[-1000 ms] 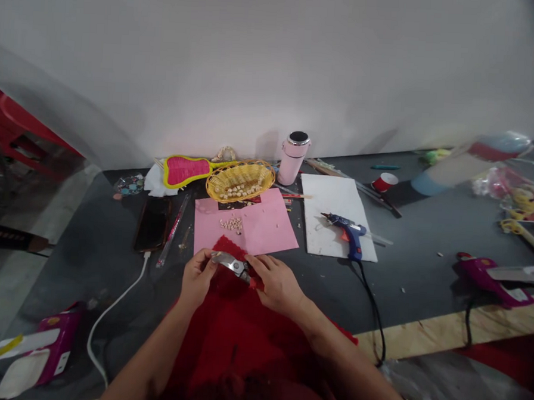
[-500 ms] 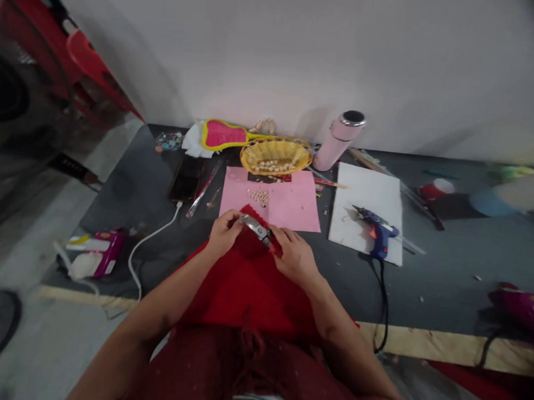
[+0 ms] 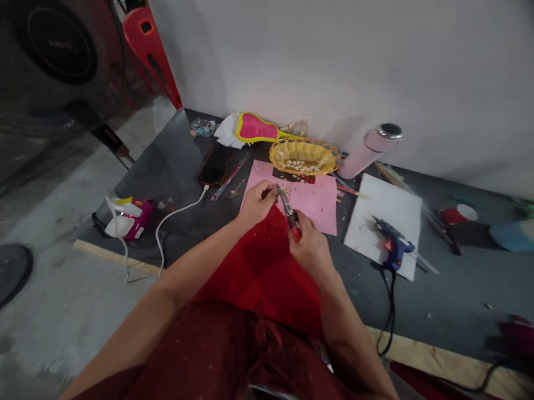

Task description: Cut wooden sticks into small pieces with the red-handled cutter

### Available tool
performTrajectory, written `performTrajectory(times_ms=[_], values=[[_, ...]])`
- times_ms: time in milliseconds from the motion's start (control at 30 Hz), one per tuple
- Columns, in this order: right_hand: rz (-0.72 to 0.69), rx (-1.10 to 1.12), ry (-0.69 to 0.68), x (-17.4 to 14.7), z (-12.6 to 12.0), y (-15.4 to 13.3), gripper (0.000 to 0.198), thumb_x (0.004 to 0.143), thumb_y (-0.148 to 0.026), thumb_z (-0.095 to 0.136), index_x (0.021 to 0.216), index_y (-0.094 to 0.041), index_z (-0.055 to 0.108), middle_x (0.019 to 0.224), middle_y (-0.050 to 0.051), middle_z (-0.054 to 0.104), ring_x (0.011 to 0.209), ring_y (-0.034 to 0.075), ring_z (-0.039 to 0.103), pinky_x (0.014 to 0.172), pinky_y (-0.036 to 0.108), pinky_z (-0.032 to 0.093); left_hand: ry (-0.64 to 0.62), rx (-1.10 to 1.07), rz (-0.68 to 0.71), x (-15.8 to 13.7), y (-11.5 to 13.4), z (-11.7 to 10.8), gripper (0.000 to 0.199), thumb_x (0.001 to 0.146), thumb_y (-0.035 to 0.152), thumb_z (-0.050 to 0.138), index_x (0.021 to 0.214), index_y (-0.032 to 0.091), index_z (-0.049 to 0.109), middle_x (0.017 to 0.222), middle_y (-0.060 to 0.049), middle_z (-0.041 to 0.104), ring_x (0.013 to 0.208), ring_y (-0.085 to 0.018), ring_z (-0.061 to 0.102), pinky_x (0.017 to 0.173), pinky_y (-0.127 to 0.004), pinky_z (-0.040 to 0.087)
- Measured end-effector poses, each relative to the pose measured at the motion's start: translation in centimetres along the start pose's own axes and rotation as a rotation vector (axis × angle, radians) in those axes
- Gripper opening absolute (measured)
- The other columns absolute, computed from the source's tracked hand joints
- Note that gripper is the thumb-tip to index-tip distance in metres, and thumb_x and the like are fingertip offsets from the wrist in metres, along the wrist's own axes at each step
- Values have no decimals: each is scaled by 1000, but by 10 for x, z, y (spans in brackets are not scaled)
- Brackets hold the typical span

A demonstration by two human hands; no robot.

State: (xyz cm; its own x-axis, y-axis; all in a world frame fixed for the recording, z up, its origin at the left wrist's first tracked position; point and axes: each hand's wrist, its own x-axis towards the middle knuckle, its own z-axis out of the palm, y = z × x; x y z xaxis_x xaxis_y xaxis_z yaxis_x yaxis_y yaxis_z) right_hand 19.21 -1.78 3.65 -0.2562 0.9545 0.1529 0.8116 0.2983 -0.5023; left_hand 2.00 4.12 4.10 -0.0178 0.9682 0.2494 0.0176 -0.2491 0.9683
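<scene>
My right hand [image 3: 310, 244] is closed around the red handles of a pair of pliers [image 3: 288, 209], whose metal jaws point up and left. At the jaw tips, the fingers of my left hand [image 3: 256, 205] are pinched together; whatever they hold is too small to make out. Under both hands a red cloth [image 3: 259, 265] spreads from my lap over the table edge. Just beyond lies a pink sheet [image 3: 324, 208], with small pale pieces on it partly hidden by my hand and the pliers. A yellow woven basket [image 3: 329, 158] behind it contains more pale pieces.
On the right, a glue gun [image 3: 396, 248] rests on a white board [image 3: 365, 199]. A pink flask [image 3: 370, 152] stands near the wall. To the left are a phone [image 3: 215, 165] with a white cable and a purple pack [image 3: 136, 217]. A fan [image 3: 55, 45] stands beside the table.
The view has swung left, so the table things appear further right. Both hands and the pliers have moved further out over the pink sheet, and the jaws now point more steeply away from me.
</scene>
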Motion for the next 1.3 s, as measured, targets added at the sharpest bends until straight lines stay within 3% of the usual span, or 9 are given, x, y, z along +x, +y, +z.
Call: performTrajectory(times_ms=[167,300,400,567,833,1067,1300], values=[[-36,149,119,32,-10,-26,56,79,-15,49,134,-16,40,120,15,59,100,27,62,87,42,51,-20,336,164,33,54,-20,10,85,19,51,78,17,57,69,0,60,64,-10,55,62,-22,40],[-215,184,136,57,-38,-43,61,74,-8,50,133,-18,40,124,13,57,108,24,58,94,39,48,87,550,306,34,102,-39,9,85,17,50,80,18,58,69,2,61,63,-10,56,61,-21,39],[-340,142,126,68,-64,-56,65,71,-5,49,133,-18,40,127,11,55,115,23,53,99,39,45,164,596,333,29,120,-49,10,86,18,51,79,18,57,67,2,62,61,-9,57,60,-19,40],[-382,110,121,68,-84,-60,72,68,0,45,136,-21,38,129,8,55,118,21,50,101,39,43,127,648,361,27,129,-54,10,88,25,53,81,19,58,68,3,65,60,-9,59,57,-17,41],[-310,113,73,62,-78,-51,70,69,-3,46,137,-16,37,130,12,53,119,23,50,101,40,44,72,749,426,33,127,-47,12,89,24,50,82,20,58,70,4,64,60,-9,60,57,-18,40],[-384,34,81,65,-96,-64,71,68,-2,44,138,-19,37,129,11,53,121,23,48,100,42,44,201,636,426,21,132,-54,7,88,23,54,86,20,59,74,3,66,64,-8,61,60,-15,42],[-350,55,53,62,-92,-55,72,70,-3,43,140,-21,33,135,10,49,125,24,45,103,46,42,172,579,409,22,126,-43,13,90,23,52,81,19,60,71,3,64,61,-8,57,60,-16,41]])
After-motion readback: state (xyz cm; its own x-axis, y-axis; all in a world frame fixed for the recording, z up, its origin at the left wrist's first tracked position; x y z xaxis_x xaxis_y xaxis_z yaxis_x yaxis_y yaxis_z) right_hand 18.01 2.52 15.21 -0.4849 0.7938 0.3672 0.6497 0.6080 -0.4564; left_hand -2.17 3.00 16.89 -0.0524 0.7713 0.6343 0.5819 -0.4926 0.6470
